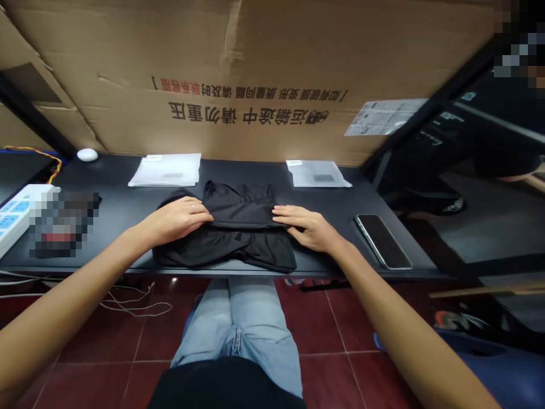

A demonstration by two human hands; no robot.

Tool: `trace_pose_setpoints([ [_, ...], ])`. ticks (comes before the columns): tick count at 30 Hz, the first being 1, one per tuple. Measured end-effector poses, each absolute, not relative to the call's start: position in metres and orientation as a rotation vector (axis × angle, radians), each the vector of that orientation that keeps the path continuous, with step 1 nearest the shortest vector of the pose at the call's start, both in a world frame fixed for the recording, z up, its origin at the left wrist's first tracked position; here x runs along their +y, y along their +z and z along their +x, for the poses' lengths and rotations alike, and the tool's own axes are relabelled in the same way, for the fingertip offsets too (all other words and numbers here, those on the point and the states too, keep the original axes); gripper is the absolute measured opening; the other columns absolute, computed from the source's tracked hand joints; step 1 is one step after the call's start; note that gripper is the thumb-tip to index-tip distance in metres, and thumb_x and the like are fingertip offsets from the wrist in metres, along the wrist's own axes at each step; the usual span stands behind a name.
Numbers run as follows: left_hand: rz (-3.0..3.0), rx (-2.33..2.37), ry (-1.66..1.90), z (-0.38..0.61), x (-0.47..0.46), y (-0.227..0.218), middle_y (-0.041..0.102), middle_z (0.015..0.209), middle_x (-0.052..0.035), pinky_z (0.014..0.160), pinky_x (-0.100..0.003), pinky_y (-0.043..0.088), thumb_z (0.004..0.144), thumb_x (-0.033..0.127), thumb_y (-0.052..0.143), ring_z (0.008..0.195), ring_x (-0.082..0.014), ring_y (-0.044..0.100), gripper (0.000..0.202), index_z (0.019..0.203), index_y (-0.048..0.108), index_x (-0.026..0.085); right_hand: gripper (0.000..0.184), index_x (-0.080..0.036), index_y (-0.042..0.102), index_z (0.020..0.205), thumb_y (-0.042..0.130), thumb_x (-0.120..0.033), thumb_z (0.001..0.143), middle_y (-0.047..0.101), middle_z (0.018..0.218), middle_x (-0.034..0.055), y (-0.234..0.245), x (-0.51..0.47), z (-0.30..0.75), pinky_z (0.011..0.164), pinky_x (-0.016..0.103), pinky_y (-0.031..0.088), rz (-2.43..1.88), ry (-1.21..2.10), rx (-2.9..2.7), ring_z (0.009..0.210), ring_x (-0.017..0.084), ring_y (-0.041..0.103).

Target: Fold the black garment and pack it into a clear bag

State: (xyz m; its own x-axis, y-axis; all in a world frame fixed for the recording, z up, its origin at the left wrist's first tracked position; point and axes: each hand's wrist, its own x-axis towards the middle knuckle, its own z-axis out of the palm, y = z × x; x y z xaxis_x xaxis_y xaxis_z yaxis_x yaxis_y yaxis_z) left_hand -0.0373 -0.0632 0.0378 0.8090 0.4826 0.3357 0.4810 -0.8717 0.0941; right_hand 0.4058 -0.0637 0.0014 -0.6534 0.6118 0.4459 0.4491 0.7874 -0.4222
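Black garment (238, 233) lies folded on the dark surface (119, 210), at its near edge. My left hand (181, 218) rests flat on the garment's left side, my right hand (309, 227) flat on its right; fingers extended, gripping nothing. Phone (383, 241) right of garment; two plastic bags (168, 169) behind it.

A packing workstation: black desk (114, 210), cardboard wall (272, 62), stacked poly bags (167, 169), power strip (15, 213).

Both hands — left hand (181, 218), right hand (307, 227) — press flat on black garment (238, 233).
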Motion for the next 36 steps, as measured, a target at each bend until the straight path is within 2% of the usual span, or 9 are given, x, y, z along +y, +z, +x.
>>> trace_pose_setpoints([
  [6, 2.922, 0.792, 0.452, -0.038, -0.071, 0.048, 0.08, 0.125, -0.0094, 0.104, -0.039, 0.061, 0.106, 0.021, 0.054, 0.113, -0.0242, 0.076, 0.033, 0.125, 0.081, 0.024, 0.052, -0.035, 0.075, 0.144, 0.063, -0.015, 0.098, 0.068, 0.157, 0.0036, 0.01, -0.068, 0.408, 0.132, 0.063, 0.044, -0.792, 0.303, -2.558, 0.148, 0.03, 0.064],
  [11, 2.818, 0.914, 0.549, -0.023, -0.079, 0.057, 0.074, 0.144, -0.0117, 0.119, -0.042, 0.056, 0.11, 0.028, 0.052, 0.132, -0.0251, 0.07, 0.037, 0.139, 0.074, 0.02, 0.037, -0.029, 0.076, 0.142, 0.062, -0.029, 0.108, 0.065, 0.161, 0.0079, 0.021, -0.074, 0.392, 0.134, 0.06, 0.042, -0.864, 0.232, -2.518, 0.152, 0.031, 0.061],
  [14, 2.854, 1.011, 0.472, -0.015, -0.08, 0.052, 0.06, 0.165, -0.0149, 0.133, -0.051, 0.042, 0.114, 0.033, 0.044, 0.156, -0.0293, 0.053, 0.049, 0.156, 0.062, 0.016, 0.045, -0.03, 0.064, 0.158, 0.054, -0.033, 0.114, 0.052, 0.173, 0.0071, 0.023, -0.076, 0.377, 0.137, 0.057, 0.037, -0.9, 0.25, -2.545, 0.162, 0.029, 0.048],
  [17, 2.881, 1.069, 0.244, -0.013, -0.078, 0.04, 0.048, 0.175, -0.0139, 0.138, -0.059, 0.029, 0.114, 0.028, 0.036, 0.167, -0.0314, 0.037, 0.055, 0.166, 0.052, 0.018, 0.055, -0.031, 0.043, 0.172, 0.044, -0.035, 0.117, 0.038, 0.181, 0.0066, 0.021, -0.076, 0.367, 0.14, 0.064, 0.026, -0.995, 0.285, -2.632, 0.17, 0.029, 0.031],
  [22, 2.812, 1.14, 0.105, -0.018, -0.075, 0.026, 0.038, 0.181, -0.0106, 0.139, -0.061, 0.026, 0.113, 0.027, 0.032, 0.172, -0.0309, 0.026, 0.061, 0.173, 0.042, 0.019, 0.06, -0.036, 0.03, 0.177, 0.039, -0.041, 0.118, 0.029, 0.184, 0.0055, 0.015, -0.072, 0.366, 0.137, 0.074, 0.018, -1.133, 0.314, -2.726, 0.173, 0.033, 0.017],
  [29, 2.706, 1.047, 0.476, -0.037, -0.091, 0.038, 0.053, 0.172, -0.0082, 0.14, -0.061, 0.027, 0.115, 0.041, 0.046, 0.162, -0.028, 0.046, 0.047, 0.155, 0.064, 0.027, 0.06, -0.033, 0.045, 0.171, 0.054, -0.045, 0.114, 0.039, 0.181, 0.0084, 0.028, -0.088, 0.381, 0.14, 0.065, 0.023, -1.043, 0.344, -2.57, 0.17, 0.033, 0.031],
  [31, 2.699, 1.003, 0.478, -0.049, -0.107, 0.043, 0.053, 0.172, -0.0069, 0.14, -0.059, 0.028, 0.111, 0.046, 0.056, 0.161, -0.0286, 0.048, 0.052, 0.161, 0.058, 0.03, 0.063, -0.035, 0.047, 0.17, 0.063, -0.048, 0.11, 0.04, 0.18, 0.0066, 0.032, -0.101, 0.387, 0.141, 0.062, 0.024, -0.945, 0.416, -2.571, 0.168, 0.033, 0.036],
  [34, 2.717, 0.956, 0.33, -0.071, -0.131, 0.044, 0.044, 0.178, -0.0055, 0.139, -0.058, 0.033, 0.1, 0.057, 0.075, 0.166, -0.0321, 0.041, 0.083, 0.173, 0.042, 0.035, 0.092, -0.034, 0.041, 0.174, 0.082, -0.061, 0.096, 0.036, 0.182, 0.0085, 0.031, -0.121, 0.395, 0.141, 0.064, 0.022, -0.88, 0.508, -2.638, 0.167, 0.037, 0.036],
  [36, 2.709, 0.951, 0.285, -0.084, -0.141, 0.039, 0.043, 0.178, -0.0052, 0.138, -0.058, 0.035, 0.097, 0.057, 0.079, 0.166, -0.033, 0.041, 0.089, 0.174, 0.041, 0.037, 0.105, -0.033, 0.036, 0.176, 0.088, -0.063, 0.089, 0.036, 0.182, 0.0104, 0.027, -0.13, 0.398, 0.141, 0.065, 0.02, -0.89, 0.524, -2.672, 0.168, 0.038, 0.035],
])
